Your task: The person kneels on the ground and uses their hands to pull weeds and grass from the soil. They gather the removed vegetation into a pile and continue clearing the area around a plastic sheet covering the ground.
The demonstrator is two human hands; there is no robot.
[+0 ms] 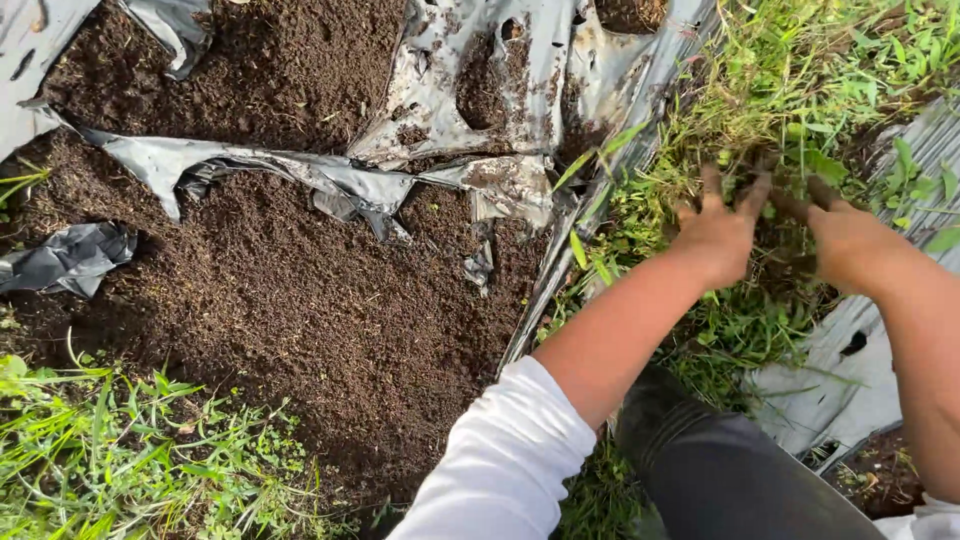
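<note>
From the head camera: both hands were in the grass clump (775,130), right of the soil bed (280,300). The left hand (715,235) and right hand (850,240) gripped its muddy roots (fingers dug in), the clump lying straight ahead, equally near both.

**What the grass and the edges keep out of sight**

The fingertips of the left hand (715,232) and right hand (845,240) are sunk in weeds (790,120) and dark soil, so whatever they grip cannot be made out. The right forearm runs off the right edge. The torn grey plastic sheet (440,110) is cut off at the top (its far end unseen), and the soil bed (300,300) slips under it.
</note>
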